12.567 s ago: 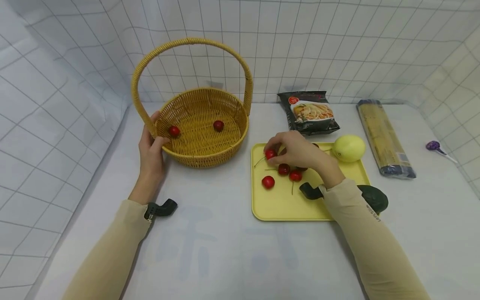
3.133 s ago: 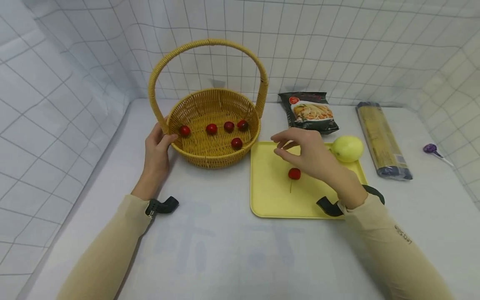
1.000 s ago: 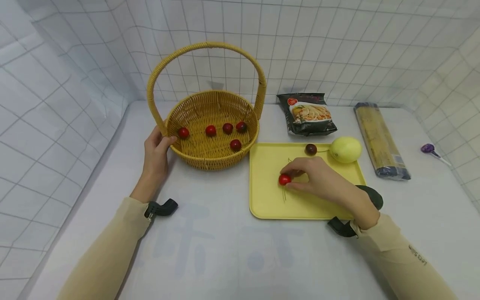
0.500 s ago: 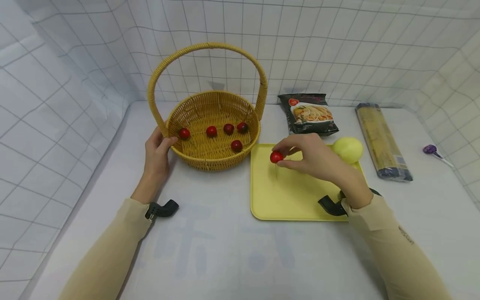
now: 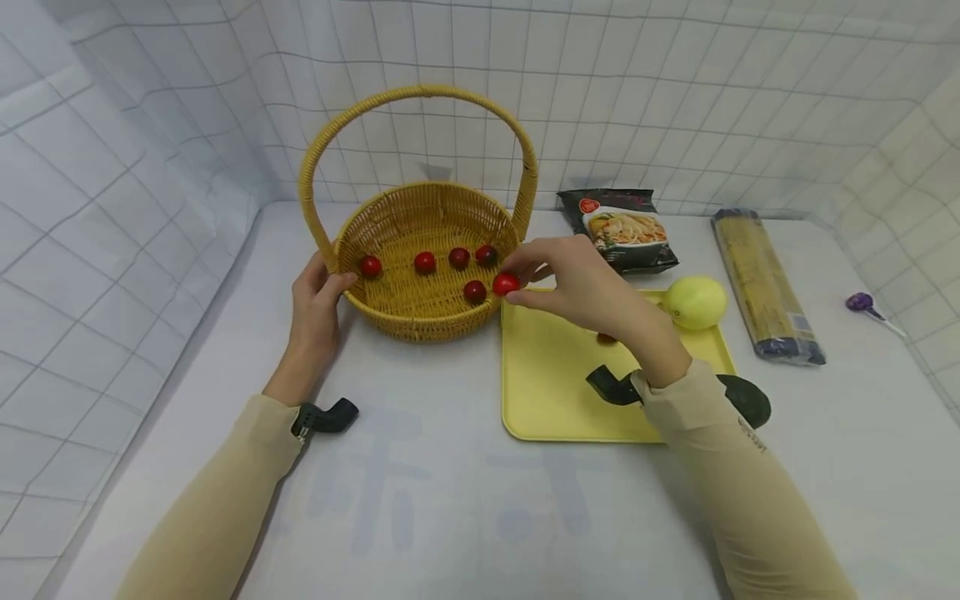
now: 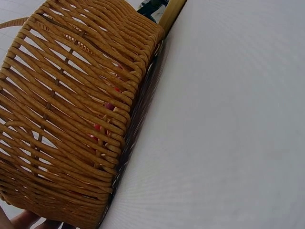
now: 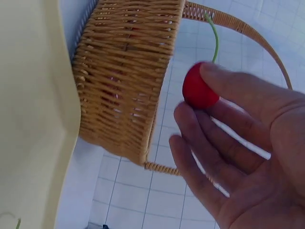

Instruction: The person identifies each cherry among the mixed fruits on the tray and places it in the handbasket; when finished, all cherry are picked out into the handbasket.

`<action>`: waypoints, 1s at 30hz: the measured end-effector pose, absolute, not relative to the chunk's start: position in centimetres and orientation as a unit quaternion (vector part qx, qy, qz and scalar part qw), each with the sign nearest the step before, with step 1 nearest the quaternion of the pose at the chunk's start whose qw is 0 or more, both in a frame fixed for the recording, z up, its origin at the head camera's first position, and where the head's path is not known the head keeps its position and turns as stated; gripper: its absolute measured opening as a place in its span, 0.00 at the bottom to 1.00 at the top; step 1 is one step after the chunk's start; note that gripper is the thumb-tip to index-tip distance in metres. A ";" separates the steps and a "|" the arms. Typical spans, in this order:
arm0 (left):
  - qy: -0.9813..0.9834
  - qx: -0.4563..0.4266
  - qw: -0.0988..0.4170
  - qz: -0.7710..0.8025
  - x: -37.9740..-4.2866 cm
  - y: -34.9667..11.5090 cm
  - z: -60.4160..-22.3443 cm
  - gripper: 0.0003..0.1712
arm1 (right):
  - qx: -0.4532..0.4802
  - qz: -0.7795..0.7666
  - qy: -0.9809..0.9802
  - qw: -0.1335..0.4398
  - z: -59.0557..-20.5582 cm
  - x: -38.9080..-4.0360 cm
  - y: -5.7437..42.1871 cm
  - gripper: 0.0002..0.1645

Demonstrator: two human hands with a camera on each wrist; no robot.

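Since five cherries [image 5: 424, 263] already lie on the floor of the wicker basket [image 5: 423, 331], most of the shifting off the yellow tray [image 5: 547, 383] looks done. A sixth cherry [image 5: 506, 284] is pinched between the thumb and fingers of the right hand [image 5: 579, 282] at the basket's right rim, not yet let go inside. The left hand [image 5: 313, 310] holds the basket on the desk [image 5: 427, 525], thumb over the left rim and fingers round the outside. On the tray, a dark red piece [image 5: 606, 339] shows beside the right wrist, mostly covered; it is probably one more cherry left to bring, and I cannot tell whether others are hidden under the arm. A lemon [image 5: 696, 302] and a dark green fruit [image 5: 745, 402] sit at the tray's right side, both outside the basket
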State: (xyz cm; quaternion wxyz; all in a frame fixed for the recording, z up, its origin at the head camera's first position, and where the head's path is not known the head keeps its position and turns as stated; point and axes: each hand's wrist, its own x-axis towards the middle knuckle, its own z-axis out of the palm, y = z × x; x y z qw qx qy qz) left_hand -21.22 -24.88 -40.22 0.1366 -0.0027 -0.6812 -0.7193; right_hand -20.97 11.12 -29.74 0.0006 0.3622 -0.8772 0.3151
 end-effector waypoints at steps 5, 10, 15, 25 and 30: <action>-0.691 -0.003 0.137 -0.710 -21.2 -25.0 -40.1 0.32 | 0.349 0.334 -0.876 0.010 -29.6 -21.2 9.4 0.17; -0.696 -0.002 0.132 -0.706 -21.1 -24.8 -40.2 0.33 | 0.341 0.343 -0.875 0.007 -29.9 -21.3 8.0 0.17; -0.703 -0.002 0.139 -0.698 -21.1 -24.8 -40.2 0.32 | 0.339 0.353 -0.872 -0.017 -30.4 -21.3 7.1 0.21; -0.697 -0.003 0.138 -0.703 -21.1 -24.8 -40.3 0.30 | 0.360 0.340 -0.868 -0.025 -30.7 -20.0 9.9 0.25; -0.695 -0.004 0.137 -0.706 -21.2 -24.9 -40.2 0.31 | 0.350 0.328 -0.877 -0.007 -31.2 -18.8 12.3 0.24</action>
